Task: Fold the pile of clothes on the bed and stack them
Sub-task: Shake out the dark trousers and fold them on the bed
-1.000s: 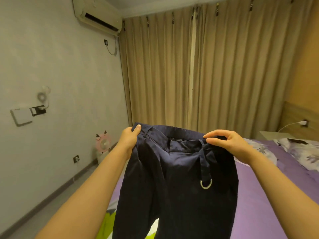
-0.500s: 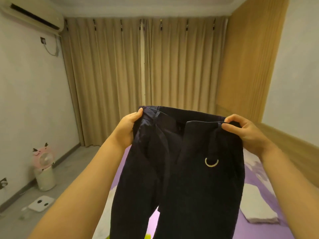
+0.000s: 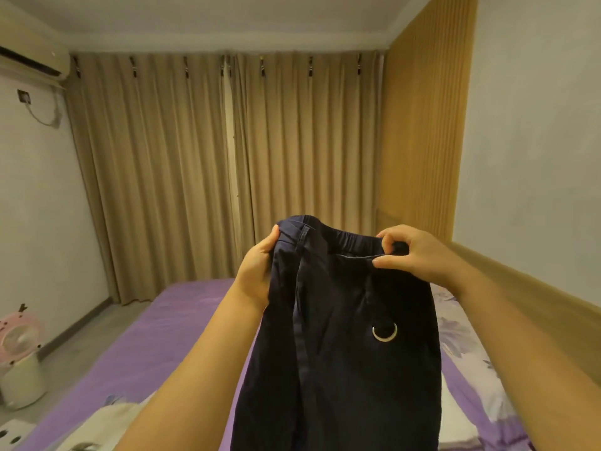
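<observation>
Holding a pair of dark navy trousers (image 3: 344, 336) up by the waistband above the purple bed (image 3: 156, 333), we take things from left to right. Far left of our fingers, a pink fan (image 3: 18, 333) stands on the floor by the wall, with an air conditioner (image 3: 32, 61) high above it. A white cloth (image 3: 107, 421) lies on the bed below our left forearm. Our left hand (image 3: 258, 268) grips the left end of the waistband, thumb on the near face and fingers curled behind the cloth. Between the two hands the elastic waistband spans, and the legs hang down toward the bed. A metal ring (image 3: 384, 333) hangs on the trousers below our right hand (image 3: 413, 252), which pinches the right end of the waistband between thumb and curled fingers (image 3: 385, 237). Beige curtains (image 3: 227, 170) close the far wall beyond both hands. Right of our right hand, a floral pillow (image 3: 455, 333) lies on the bed beside the wooden panel (image 3: 422, 125).
</observation>
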A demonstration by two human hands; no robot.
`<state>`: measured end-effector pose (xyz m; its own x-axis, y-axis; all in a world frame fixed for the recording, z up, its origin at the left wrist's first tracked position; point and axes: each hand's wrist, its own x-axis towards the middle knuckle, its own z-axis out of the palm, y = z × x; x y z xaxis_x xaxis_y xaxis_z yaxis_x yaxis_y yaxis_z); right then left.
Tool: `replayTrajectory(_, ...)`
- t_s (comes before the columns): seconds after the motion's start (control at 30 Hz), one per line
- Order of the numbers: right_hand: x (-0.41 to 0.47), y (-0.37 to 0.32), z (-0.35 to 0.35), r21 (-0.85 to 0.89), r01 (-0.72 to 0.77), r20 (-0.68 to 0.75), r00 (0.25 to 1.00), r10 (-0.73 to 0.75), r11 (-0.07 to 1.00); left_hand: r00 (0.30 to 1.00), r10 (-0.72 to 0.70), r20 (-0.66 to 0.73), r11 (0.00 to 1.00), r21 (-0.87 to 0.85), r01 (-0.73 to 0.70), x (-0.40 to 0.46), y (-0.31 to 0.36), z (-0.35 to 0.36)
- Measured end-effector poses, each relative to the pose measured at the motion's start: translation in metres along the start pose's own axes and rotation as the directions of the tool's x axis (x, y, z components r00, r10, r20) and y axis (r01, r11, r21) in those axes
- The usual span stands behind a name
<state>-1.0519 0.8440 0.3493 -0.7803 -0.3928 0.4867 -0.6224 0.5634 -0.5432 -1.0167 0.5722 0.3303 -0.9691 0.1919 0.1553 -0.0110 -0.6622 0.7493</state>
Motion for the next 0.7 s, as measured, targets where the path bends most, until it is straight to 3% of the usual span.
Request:
replayTrajectory(0.1, 0.005, 0.017, -0.005, 0.051, 0.009, 0.035, 0.999, -0.011, 0.999, 0.998, 0.02, -0.066, 1.0, 0.02, -0.019, 0.023, -0.017, 0.009)
replayTrajectory(0.23, 0.006, 0.045, -0.014, 0.267, -0.006, -0.008, 1.0, 0.008, 0.964, 0.996, 0.02, -0.092, 0.998, -0.054, -0.025, 0.033, -0.032, 0.0)
replayTrajectory(0.43, 0.007, 0.074, -0.004, 0.167, -0.02, -0.073, 0.997, 0.033, 0.986, 0.993, -0.038, -0.116, 0.999, -0.003, 0.038, 0.041, -0.041, -0.007)
replayTrajectory(0.5, 0.008, 0.078, -0.002, 0.183, -0.007, -0.103, 0.994, 0.026, 0.983, 0.967, 0.056, -0.247, 0.992, 0.124, -0.026, 0.048, -0.034, -0.01)
replayTrajectory(0.53, 0.009, 0.081, -0.002, 0.174, -0.007, -0.111, 0.993, 0.026, 0.985, 0.934, 0.173, -0.312, 0.959, 0.271, -0.087, 0.053, -0.029, -0.014)
replayTrajectory(0.6, 0.01, 0.086, -0.003, 0.13, -0.021, -0.099, 0.994, 0.034, 0.991, 0.836, 0.439, -0.329, 0.768, 0.621, -0.159, 0.059, -0.02, -0.019)
replayTrajectory(0.63, 0.01, 0.087, -0.002, 0.097, -0.023, -0.092, 0.995, 0.032, 0.995, 0.819, 0.496, -0.286, 0.681, 0.714, -0.163, 0.061, -0.017, -0.019)
replayTrajectory(0.7, 0.013, 0.086, 0.001, 0.038, -0.004, -0.098, 0.995, 0.008, 0.999, 0.848, 0.461, -0.261, 0.71, 0.682, -0.176, 0.064, -0.016, -0.017)
